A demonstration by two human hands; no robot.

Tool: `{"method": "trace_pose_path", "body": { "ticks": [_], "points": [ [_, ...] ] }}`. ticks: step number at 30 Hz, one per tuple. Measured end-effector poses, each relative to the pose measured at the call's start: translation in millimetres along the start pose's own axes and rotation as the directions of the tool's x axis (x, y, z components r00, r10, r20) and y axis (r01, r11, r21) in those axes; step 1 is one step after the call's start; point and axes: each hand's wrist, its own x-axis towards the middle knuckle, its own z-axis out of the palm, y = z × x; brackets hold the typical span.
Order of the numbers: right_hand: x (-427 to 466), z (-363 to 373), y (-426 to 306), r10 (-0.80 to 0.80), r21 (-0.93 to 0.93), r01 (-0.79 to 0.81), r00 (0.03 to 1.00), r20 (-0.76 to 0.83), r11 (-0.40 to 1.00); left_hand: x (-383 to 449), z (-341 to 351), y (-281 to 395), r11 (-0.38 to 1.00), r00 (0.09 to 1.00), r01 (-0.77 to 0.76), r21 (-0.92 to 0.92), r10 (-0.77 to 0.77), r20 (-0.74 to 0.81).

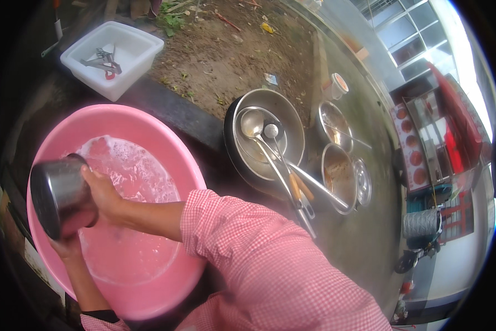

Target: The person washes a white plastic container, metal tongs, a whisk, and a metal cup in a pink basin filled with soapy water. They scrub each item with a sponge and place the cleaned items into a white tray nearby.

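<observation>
Both my hands hold a steel pot (68,192) tipped on its side over a large pink plastic basin (182,145). My right hand (103,192) grips the pot near its rim, thumb along the outer wall. Lower down, my left hand (68,246) supports it from beneath, its fingers partly hidden by the pot. Soapy water (132,173) with white foam lies in the basin under the pot. The pot's base faces the basin's left side, and its inside cannot be seen.
A white plastic tub (136,62) holds metal utensils (103,62). To the right, a large wok (293,120) carries ladles (252,124). Beyond it stand two dirty pots (335,165), a glass lid (362,182) and a white bucket (335,87). Soil (231,53) lies behind a dark kerb (182,111).
</observation>
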Motion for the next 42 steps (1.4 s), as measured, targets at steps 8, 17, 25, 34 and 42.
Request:
{"method": "trace_pose_path", "body": {
  "ticks": [8,17,25,34,42],
  "points": [
    [-12.7,-64.9,27.0,0.053,-0.953,0.187,0.977,0.205,0.238,-9.1,91.1,23.4,0.652,0.873,0.353,0.671,-0.487,0.014],
    [-6.0,-127.7,31.8,0.016,-0.994,0.01,1.0,0.012,0.109,-45.0,90.8,-8.9,0.354,0.953,0.287,0.89,-0.199,-0.228],
    [6.2,-210.6,-1.9,0.613,-0.985,0.173,0.779,0.129,-0.012,-97.5,30.6,35.6,0.158,0.996,0.022,0.987,0.079,-0.035],
    [-7.9,-207.2,-6.2,0.358,-0.787,0.567,0.807,0.47,-0.244,-166.0,25.7,52.0,-0.334,0.98,-0.064,0.941,0.158,0.122],
    [30.4,-226.7,-5.5,0.388,-0.832,0.517,0.822,0.417,-0.201,-165.3,24.1,54.0,-0.279,0.987,0.154,0.948,0.096,-0.132]
  ]
}}
